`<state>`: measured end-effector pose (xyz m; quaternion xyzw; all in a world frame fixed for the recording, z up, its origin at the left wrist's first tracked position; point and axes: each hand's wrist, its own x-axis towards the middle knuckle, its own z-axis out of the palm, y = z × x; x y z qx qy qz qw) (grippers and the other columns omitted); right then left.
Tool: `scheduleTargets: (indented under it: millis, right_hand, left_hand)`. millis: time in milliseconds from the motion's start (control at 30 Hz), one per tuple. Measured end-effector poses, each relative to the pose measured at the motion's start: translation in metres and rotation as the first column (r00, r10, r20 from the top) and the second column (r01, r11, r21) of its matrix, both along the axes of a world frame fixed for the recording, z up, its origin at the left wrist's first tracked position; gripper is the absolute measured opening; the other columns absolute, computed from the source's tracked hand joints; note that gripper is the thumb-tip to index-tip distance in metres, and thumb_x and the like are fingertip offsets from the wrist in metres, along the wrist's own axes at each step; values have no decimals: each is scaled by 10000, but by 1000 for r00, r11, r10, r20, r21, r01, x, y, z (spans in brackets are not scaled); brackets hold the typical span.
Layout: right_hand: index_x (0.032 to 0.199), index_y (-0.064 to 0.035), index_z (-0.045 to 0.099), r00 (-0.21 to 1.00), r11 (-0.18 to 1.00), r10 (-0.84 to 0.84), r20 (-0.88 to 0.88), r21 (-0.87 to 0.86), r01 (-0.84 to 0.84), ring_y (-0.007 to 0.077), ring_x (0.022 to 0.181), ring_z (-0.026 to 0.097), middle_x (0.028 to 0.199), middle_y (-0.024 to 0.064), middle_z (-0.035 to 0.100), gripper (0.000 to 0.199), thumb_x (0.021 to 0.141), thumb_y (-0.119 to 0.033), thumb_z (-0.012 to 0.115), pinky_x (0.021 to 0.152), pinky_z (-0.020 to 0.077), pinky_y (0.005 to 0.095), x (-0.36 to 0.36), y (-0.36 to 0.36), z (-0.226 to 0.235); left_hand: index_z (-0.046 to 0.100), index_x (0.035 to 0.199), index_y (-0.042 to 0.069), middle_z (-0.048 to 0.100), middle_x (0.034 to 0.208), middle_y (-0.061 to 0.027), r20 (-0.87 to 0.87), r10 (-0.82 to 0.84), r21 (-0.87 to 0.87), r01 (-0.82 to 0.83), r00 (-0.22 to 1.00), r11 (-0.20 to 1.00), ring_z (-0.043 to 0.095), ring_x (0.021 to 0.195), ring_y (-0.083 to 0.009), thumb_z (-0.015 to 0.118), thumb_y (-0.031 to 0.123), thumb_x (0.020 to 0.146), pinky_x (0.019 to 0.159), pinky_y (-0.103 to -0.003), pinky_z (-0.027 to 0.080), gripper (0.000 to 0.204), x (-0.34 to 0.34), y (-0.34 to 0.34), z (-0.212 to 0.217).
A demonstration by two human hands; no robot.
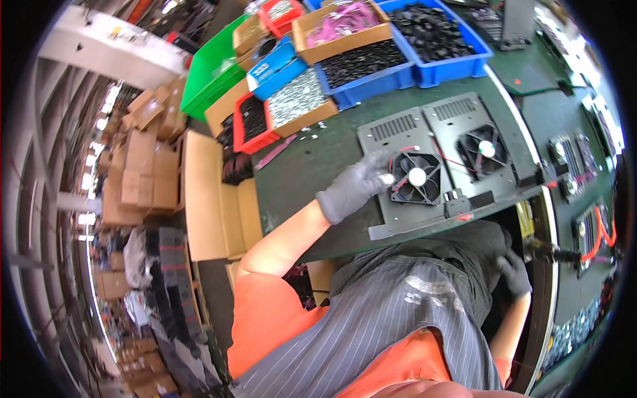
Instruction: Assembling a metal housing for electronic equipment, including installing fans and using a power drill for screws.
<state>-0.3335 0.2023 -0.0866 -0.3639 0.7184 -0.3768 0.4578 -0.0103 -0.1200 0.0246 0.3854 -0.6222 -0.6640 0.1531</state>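
My left hand, in a grey glove, rests on the left edge of a black square fan that lies on a dark perforated metal plate. A second plate beside it carries another black fan. Red and black wires run from both fans. My right hand, also gloved in grey, hangs low beside the bench edge, next to a black tool with a metal tip; whether it grips the tool is unclear.
Blue bins of black parts, red trays, cardboard boxes of screws and pink parts, and a green bin line the dark green bench's far side. More fan plates sit right. Stacked cartons fill the floor left.
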Motion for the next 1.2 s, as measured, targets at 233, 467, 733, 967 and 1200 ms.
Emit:
scheduleTargets:
  millis: [233, 467, 733, 967, 1200]
  right_hand:
    - [1009, -1, 599, 970, 942, -206, 133, 297, 159, 125, 597, 601, 776, 42, 618, 286, 853, -237, 553, 457, 426, 206, -76, 47, 81]
    - [958, -62, 572, 874, 890, -452, -177, -19, 456, 84, 603, 525, 715, -12, 543, 338, 913, -394, 537, 457, 395, 225, -152, 40, 73]
    - [1106, -7, 559, 784, 695, 588, -199, 620, -364, 269, 794, 638, 906, 154, 663, 571, 622, -196, 797, 734, 504, 356, -98, -59, 131]
    - [1198, -69, 523, 942, 740, 106, 319, 607, -289, 163, 598, 574, 879, 71, 614, 490, 719, -103, 620, 498, 513, 343, -72, -58, 146]
    - [1257, -106, 514, 967, 744, 138, 217, 621, -245, 128, 681, 564, 898, 52, 589, 544, 724, -73, 620, 592, 506, 291, -74, -27, 170]
  left_hand:
    - [660, 1047, 136, 650, 1010, -96, 493, 521, -768, 67, 697, 637, 640, 871, -237, 617, 220, 834, 802, -351, 498, 234, 103, -69, 21]
    - [659, 1049, 125, 655, 998, -110, 565, 531, -799, 258, 631, 543, 630, 912, -262, 609, 244, 846, 810, -354, 489, 241, 106, -81, -6]
    - [664, 891, 76, 666, 861, -179, 795, 501, -591, 618, 340, 518, 658, 796, -328, 509, 166, 844, 704, -432, 515, 184, 93, -89, -23]
    - [642, 833, 13, 669, 784, -155, 598, 266, -593, 193, 757, 782, 654, 728, -252, 587, 208, 776, 644, -372, 489, 210, 107, -42, -1]
    - [629, 910, 13, 573, 763, -1, 185, -338, 135, 317, 923, 939, 513, 658, -72, 527, 74, 812, 603, -237, 445, 155, 52, 83, 28]
